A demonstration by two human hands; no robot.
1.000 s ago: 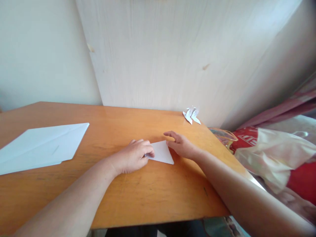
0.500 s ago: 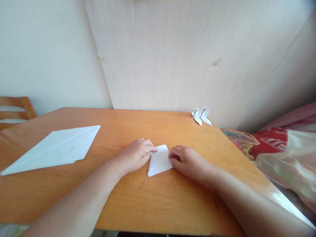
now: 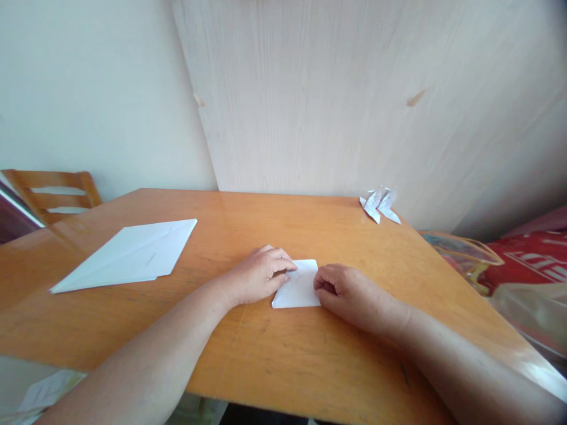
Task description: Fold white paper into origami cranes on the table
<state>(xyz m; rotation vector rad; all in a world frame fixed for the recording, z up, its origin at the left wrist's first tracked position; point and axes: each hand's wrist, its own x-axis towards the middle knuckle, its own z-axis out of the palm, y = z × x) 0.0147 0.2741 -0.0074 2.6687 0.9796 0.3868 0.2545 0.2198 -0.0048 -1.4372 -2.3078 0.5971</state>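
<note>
A small folded sheet of white paper (image 3: pixel 302 289) lies on the wooden table between my hands. My left hand (image 3: pixel 264 274) grips its left edge, with thumb and forefinger curved against the paper and a small gap between them. At the right edge, my right hand (image 3: pixel 339 290) has its fingers curled and pinched on the paper; the fingertips partly hide that side. Farther left lies a larger folded white sheet (image 3: pixel 133 254), kite-shaped with a crease along it, touched by neither hand.
Folded paper pieces with markings (image 3: pixel 380 205) stand at the table's back right corner. A wooden chair (image 3: pixel 57 192) is beyond the left side. Red and clear plastic bags (image 3: pixel 531 260) lie beside the right edge. A pale board (image 3: pixel 301 100) rises behind the table (image 3: pixel 274 366).
The view has swung left, so things appear farther right. The small paper has turned slightly, its near edge now almost level. Both hands stay at its sides.
</note>
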